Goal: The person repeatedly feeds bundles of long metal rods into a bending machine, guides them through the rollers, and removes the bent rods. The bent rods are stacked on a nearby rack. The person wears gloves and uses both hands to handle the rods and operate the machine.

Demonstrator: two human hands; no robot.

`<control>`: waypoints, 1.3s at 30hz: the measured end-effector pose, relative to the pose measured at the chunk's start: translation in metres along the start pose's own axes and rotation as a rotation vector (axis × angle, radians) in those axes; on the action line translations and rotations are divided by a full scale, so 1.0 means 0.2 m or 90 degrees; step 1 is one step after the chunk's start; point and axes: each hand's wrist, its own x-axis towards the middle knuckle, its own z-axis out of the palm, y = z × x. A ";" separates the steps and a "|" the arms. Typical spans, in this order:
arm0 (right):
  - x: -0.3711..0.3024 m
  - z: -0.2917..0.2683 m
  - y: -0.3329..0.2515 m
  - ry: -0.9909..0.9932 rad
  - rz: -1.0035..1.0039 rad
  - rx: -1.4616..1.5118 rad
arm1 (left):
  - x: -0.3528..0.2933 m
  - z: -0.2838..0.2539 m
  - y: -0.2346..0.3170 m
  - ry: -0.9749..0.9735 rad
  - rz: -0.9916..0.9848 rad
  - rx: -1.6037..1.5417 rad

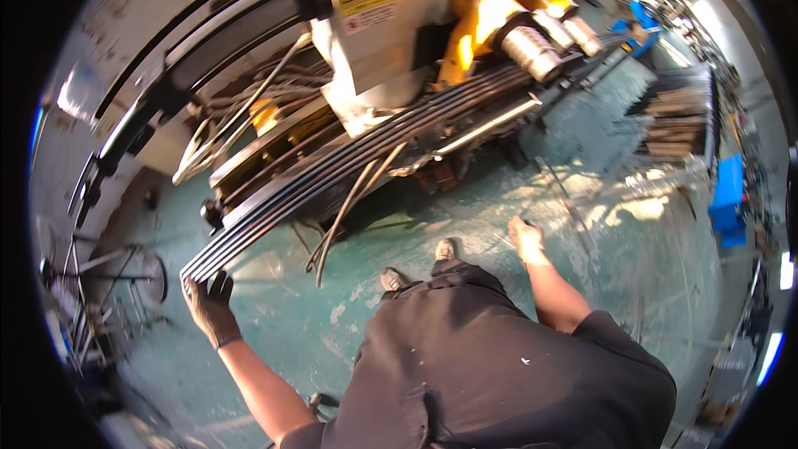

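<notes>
My left hand [209, 311], in a dark-palmed glove, is at the near left ends of several long thin metal rods [349, 154]. Its fingers are spread and touch the rod ends without wrapping round them. The rods lie side by side, slanting from lower left to upper right along the front of a machine [374, 50]. Away from the rods, my right hand [526, 239] hangs over the floor to the right of my feet. Motion smears its fingers, and I make out nothing in it.
Orange cylinders [474, 21] with ribbed metal ends stand on the machine. Bent rods [345, 214] hang below its front edge. A stack of brown bars [677, 120] lies at the far right, near a blue bin [729, 199]. A stand with a round disc [154, 277] is at left.
</notes>
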 end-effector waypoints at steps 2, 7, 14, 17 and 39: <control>-0.30 0.26 -0.35 0.096 0.008 -0.084 | -0.04 -0.06 0.02 0.020 0.025 0.073; -0.36 0.30 -0.44 0.118 -0.005 -0.082 | -0.08 0.03 0.09 0.016 0.036 0.182; -0.17 0.37 -0.41 -0.007 0.067 -0.199 | 0.05 -0.14 0.02 -0.032 -0.028 0.099; -0.03 0.33 -0.36 -0.015 0.096 -0.297 | 0.02 0.02 -0.01 0.056 -0.068 -0.078; 1.38 -0.22 -0.64 -0.403 -0.292 -1.241 | -0.43 1.59 -1.20 -0.280 -0.324 -0.006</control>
